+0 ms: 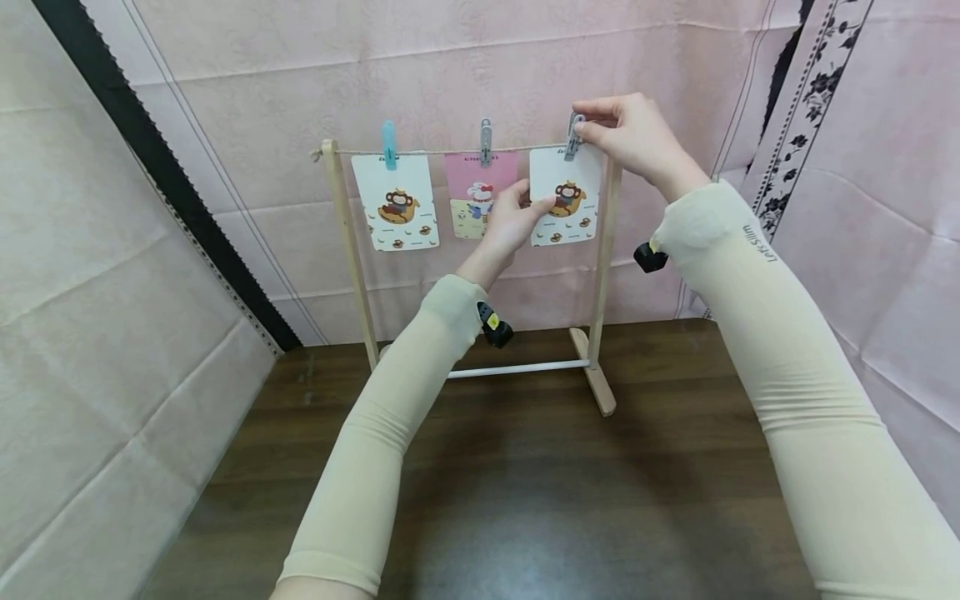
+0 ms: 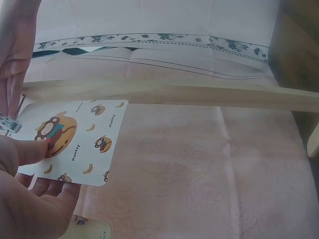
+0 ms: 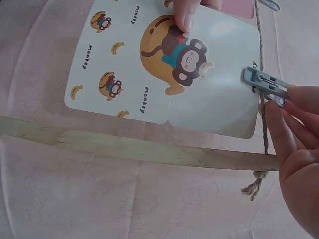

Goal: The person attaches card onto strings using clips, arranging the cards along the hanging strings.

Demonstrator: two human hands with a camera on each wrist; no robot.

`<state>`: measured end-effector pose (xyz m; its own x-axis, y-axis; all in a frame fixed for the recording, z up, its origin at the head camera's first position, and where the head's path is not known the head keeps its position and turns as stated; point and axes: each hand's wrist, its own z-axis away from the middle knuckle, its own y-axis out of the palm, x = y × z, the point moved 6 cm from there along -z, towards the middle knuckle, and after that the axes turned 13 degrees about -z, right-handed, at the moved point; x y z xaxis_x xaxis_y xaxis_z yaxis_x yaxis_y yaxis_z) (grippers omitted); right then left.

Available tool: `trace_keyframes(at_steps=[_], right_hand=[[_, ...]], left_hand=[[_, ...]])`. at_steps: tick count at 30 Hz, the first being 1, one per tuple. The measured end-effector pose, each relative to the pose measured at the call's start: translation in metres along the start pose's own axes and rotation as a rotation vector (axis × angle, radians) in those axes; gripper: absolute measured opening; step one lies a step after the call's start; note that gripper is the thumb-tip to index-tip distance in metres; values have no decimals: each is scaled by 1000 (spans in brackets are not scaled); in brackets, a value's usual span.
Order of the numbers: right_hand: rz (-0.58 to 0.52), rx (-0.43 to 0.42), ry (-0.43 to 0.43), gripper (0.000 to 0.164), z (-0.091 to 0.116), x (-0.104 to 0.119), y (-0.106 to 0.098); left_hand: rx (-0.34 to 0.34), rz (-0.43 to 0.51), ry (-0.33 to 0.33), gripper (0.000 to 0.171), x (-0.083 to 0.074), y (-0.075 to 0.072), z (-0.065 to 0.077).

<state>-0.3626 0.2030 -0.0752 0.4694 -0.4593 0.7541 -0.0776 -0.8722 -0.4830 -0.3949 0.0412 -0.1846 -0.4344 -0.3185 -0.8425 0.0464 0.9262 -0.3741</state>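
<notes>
At the right end of the string (image 3: 264,122), a white monkey card (image 1: 566,171) hangs with its top edge at the line. My right hand (image 1: 637,137) pinches a grey clothespin (image 3: 261,79) whose tip overlaps the card's top edge and the string. Lower down, my left hand (image 1: 510,221) holds the same card by its left edge, thumb in front over the printed monkey and fingers behind, as the left wrist view shows. A pink and yellow card (image 1: 461,175) under another grey clothespin (image 1: 486,142) hangs just behind my left hand, partly hidden by it.
Another white monkey card (image 1: 397,229) hangs at the left under a blue clothespin (image 1: 389,146). The string spans a wooden frame (image 1: 348,242) with a white lower bar (image 1: 517,368), standing on a dark wooden table (image 1: 525,500). Pink cloth (image 1: 450,67) hangs close behind.
</notes>
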Motion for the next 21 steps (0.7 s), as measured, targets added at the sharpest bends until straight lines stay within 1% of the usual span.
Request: trace_keyframes(at_steps=[7, 10, 14, 17, 21], right_hand=[[3, -17, -11, 46, 2, 1, 1], [3, -39, -17, 44, 3, 0, 1], [12, -84, -48, 42, 4, 2, -2], [-24, -117, -70, 40, 6, 2, -3], [-134, -154, -73, 37, 10, 0, -6]], left_hand=[[-5, -2, 9, 30, 0, -1, 0], [-10, -6, 5, 29, 0, -2, 0], [-7, -12, -8, 28, 2, -3, -1], [-9, -22, -11, 28, 5, -4, -1], [-7, -48, 2, 26, 8, -7, 0]])
